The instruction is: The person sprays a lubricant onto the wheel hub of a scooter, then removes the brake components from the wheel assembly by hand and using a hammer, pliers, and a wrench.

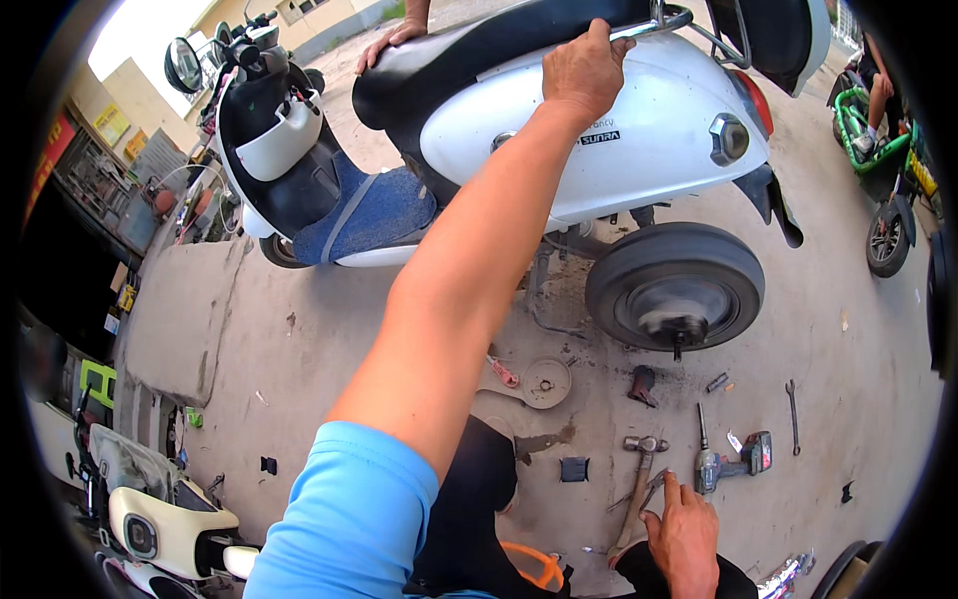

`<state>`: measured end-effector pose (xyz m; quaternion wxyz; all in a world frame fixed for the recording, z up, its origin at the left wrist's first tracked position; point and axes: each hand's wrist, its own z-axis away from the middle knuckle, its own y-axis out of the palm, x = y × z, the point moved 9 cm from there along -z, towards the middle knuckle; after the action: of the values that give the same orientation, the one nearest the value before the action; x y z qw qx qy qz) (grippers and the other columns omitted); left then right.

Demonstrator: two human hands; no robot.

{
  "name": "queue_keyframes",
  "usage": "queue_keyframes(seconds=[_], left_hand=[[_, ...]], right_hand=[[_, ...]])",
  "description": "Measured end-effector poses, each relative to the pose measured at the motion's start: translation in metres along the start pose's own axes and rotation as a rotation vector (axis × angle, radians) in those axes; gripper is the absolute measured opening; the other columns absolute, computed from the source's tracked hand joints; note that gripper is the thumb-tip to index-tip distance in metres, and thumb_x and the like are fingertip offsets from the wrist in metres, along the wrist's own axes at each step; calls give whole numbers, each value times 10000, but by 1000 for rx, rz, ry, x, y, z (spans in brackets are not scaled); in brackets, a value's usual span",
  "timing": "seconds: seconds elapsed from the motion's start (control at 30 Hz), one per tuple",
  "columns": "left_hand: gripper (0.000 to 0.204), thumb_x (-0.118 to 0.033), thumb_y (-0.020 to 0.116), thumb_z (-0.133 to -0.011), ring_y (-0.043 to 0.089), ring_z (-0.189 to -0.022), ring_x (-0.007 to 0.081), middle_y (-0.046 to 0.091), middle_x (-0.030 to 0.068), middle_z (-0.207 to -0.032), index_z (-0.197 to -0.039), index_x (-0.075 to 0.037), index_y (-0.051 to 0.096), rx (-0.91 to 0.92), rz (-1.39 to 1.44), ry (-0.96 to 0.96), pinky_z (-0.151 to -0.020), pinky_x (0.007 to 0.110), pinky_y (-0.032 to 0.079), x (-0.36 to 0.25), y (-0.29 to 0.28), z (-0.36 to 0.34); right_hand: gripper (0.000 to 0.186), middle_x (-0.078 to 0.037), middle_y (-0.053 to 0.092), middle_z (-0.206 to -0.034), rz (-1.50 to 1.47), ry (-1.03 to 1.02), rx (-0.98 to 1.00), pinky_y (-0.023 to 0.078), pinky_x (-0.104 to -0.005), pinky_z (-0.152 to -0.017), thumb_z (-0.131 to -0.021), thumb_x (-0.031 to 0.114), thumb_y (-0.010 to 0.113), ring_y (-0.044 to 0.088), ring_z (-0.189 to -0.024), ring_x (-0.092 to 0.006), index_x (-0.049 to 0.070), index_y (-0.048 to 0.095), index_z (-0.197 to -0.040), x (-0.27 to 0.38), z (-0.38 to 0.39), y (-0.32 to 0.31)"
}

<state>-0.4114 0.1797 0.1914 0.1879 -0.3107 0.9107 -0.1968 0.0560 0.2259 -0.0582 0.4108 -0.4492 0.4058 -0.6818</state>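
Below, hammer and drill lie near right hand, its hold unclear; left hand grips rail.

White scooter side-on ahead, black seat, rear wheel (axle protruding).

Item 1: white scooter, rear side panel. Small dark rectangular badge with pale block capitals; legible.
Item 2: same panel, directly above the badge. Line of thin script lettering, fine-stroked; only partly legible.
Item 3: red sign, far left, above a dark doorway. Yellow characters, steeply angled; not readable.
Item 4: yellow notice on the building wall. Print too small to read.
Item 5: smaller orange-yellow notice, near item 4, lower right. Any print likewise unreadable.
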Motion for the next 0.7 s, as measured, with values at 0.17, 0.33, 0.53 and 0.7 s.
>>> queue_keyframes(seconds=[0.17,0.33,0.53,0.7], left_hand=[[384,-448,526,-1060,705,-794,433,733,181,-797,-1058,-70,598,55,2,-37,-736,531,533,-1,3,1],[382,-442,523,-1063,705,-803,432,732,180,-794,-1066,-69,603,49,-2,-39,-752,531,531,0,7,-2],[396,-458,511,-1064,702,-806,433,730,178,-789,-1058,-72,601,50,-13,-41,-745,532,528,7,8,-3],[393,-466,512,-1062,705,-803,428,734,173,-794,-1052,-84,601,36,13,-71,-736,535,521,9,6,-6]], right_hand=[[735,-178,661,-1038,9,-4,9,507,-455,-837,-811,257,811,657,-967,-356,-42,529,-1420,-3,-1,-1],[745,-173,654,-1031,16,-18,23,503,-448,-833,-812,255,811,652,-966,-348,-43,520,-1430,-1,-4,-3],[739,-167,654,-1016,2,-25,19,501,-455,-822,-813,252,810,651,-960,-343,-41,521,-1427,1,-6,3],[606,-240,659,-1054,-22,-68,-15,552,-485,-824,-898,185,722,660,-970,-421,-32,500,-1418,3,-2,-6]])
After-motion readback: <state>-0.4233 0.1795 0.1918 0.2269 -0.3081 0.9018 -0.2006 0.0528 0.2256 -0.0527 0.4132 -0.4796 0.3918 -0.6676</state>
